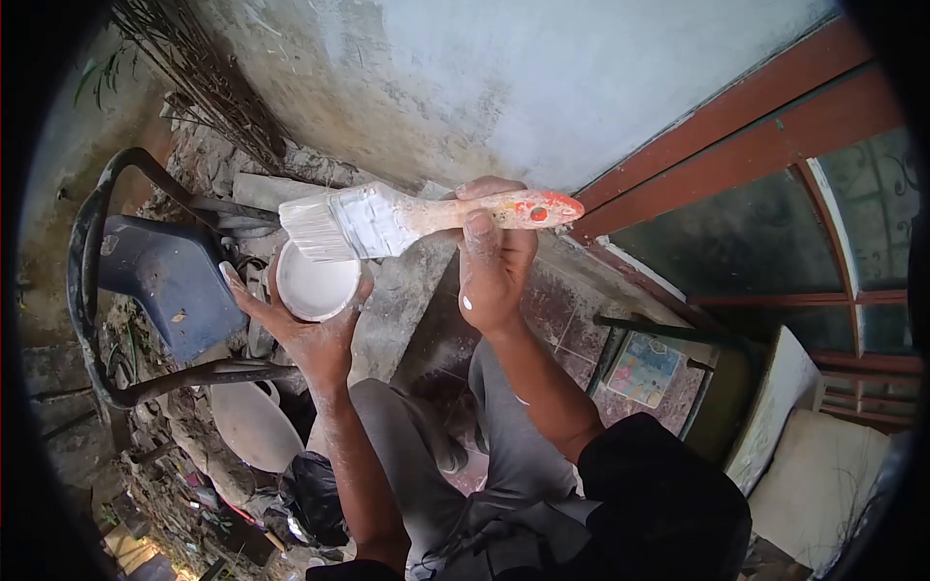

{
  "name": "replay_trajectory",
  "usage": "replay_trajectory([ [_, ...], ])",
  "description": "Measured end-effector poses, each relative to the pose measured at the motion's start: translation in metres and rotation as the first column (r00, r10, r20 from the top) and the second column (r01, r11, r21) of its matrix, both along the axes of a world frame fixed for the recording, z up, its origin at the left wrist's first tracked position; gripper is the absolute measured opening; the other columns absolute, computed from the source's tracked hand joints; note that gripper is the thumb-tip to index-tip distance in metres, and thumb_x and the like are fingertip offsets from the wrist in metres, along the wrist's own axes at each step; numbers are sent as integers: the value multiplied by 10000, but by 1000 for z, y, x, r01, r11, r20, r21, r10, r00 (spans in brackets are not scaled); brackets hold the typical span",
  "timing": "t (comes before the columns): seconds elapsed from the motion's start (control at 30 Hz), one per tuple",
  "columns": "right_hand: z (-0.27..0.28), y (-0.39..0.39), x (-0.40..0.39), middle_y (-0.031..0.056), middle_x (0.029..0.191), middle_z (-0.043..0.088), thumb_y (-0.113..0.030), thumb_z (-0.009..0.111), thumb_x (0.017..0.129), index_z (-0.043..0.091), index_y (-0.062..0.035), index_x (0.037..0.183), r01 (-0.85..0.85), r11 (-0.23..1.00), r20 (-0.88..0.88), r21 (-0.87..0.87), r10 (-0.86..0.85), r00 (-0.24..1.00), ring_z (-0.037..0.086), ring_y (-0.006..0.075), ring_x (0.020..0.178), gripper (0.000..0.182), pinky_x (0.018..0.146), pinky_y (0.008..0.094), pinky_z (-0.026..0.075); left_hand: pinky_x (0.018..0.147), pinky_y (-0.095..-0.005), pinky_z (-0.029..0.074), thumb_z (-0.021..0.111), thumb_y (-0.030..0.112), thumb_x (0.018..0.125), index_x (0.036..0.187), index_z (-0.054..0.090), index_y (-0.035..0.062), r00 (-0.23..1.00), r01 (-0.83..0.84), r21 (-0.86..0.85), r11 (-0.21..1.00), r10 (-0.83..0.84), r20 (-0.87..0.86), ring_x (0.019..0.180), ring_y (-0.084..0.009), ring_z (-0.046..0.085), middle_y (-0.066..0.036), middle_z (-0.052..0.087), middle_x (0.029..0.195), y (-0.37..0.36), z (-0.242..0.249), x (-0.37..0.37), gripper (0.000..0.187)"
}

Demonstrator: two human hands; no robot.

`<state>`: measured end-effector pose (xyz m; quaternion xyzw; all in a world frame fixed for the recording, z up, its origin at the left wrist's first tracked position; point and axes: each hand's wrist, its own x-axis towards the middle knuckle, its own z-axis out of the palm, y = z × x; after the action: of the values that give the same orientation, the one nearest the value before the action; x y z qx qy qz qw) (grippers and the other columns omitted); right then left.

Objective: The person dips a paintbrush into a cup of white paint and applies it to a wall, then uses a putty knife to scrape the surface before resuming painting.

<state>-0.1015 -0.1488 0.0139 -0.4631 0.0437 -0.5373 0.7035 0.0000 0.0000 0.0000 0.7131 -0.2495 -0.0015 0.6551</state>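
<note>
A wide paintbrush [376, 221] is gripped by its handle in my right hand [497, 257], the thumb pressed on the near side. White paint coats its bristles and ferrule, and the handle's end is red. The bristles point left, over the far rim of a small round cup [317, 285] of white paint. My left hand [315, 334] holds this cup from below, fingers and thumb around its sides. Whether the bristles touch the paint cannot be made out. Both hands carry white smears.
Ahead rises a stained, whitish wall [465, 87]. On the left are a chair with a black metal frame [82, 281] and blue seat [174, 281], a pale basin [254, 426] and rubble. To the right are a red-brown window frame [727, 145] and leaning boards [819, 484].
</note>
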Motion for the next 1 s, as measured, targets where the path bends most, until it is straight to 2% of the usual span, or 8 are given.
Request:
replay_trajectory([
  [0.07,2,3,4,129,1175,574,-176,590,1031,560,32,1161,-12,1000,-20,5,13,1000,568,172,1065,247,969,340,473,1143,-456,379,971,244,641,1608,-22,103,1000,-10,55,998,11,-13,1347,-315,465,-245,396,1484,1,4,3,1393],
  [0.1,-54,-8,-9,129,1175,574,-176,590,1031,560,32,1161,-1,998,-35,-61,-1,999,568,172,1065,247,969,340,473,1143,-456,379,971,244,641,1608,-22,103,1000,2,-11,1000,-2,-28,1347,-315,465,-245,396,1484,-9,-63,-7,1393],
  [0.2,-78,1,-10,119,1167,580,-158,605,1021,558,35,1175,61,989,-95,-137,-74,993,586,137,999,251,792,294,529,1137,-462,393,992,261,595,1608,5,95,988,36,35,999,-41,146,1347,-328,468,-238,388,1493,11,-89,5,1424],
  [0.37,-78,17,-23,114,1137,583,-216,606,1026,556,27,1161,104,967,-76,-233,-124,989,547,137,1010,283,893,283,438,1127,-450,403,986,232,604,1609,52,93,970,0,84,996,-20,241,1366,-325,452,-214,391,1494,26,-98,1,1379],
  [0.57,-67,18,-28,121,1133,571,-162,573,1033,512,40,1201,-25,936,-129,-350,-22,991,684,180,952,270,753,317,638,1100,-423,426,983,215,594,1617,55,116,985,104,70,992,-113,130,1345,-315,470,-215,416,1475,39,-90,0,1385],
  [0.63,-58,23,-26,128,1135,575,-140,574,1028,531,41,1186,-92,947,-87,-308,69,994,680,175,930,244,756,301,627,1093,-418,433,987,222,585,1617,52,117,992,114,30,993,-116,49,1338,-310,475,-211,421,1472,44,-86,-1,1396],
  [0.8,-32,12,-36,120,1077,638,-135,604,1014,578,64,1156,44,713,-74,-700,-134,988,639,134,895,246,715,275,534,1048,-423,499,1002,231,580,1601,-83,139,938,324,-27,946,-317,138,1244,-304,561,-223,468,1426,54,-90,10,1492],
  [1.0,-61,16,-42,121,1168,555,-158,604,1016,553,41,1175,-112,833,-186,-542,11,982,575,136,991,260,792,281,485,1065,-422,479,983,203,631,1558,-211,102,936,351,-44,935,-349,45,1238,-299,570,-204,512,1352,62,-135,2,1516],
])
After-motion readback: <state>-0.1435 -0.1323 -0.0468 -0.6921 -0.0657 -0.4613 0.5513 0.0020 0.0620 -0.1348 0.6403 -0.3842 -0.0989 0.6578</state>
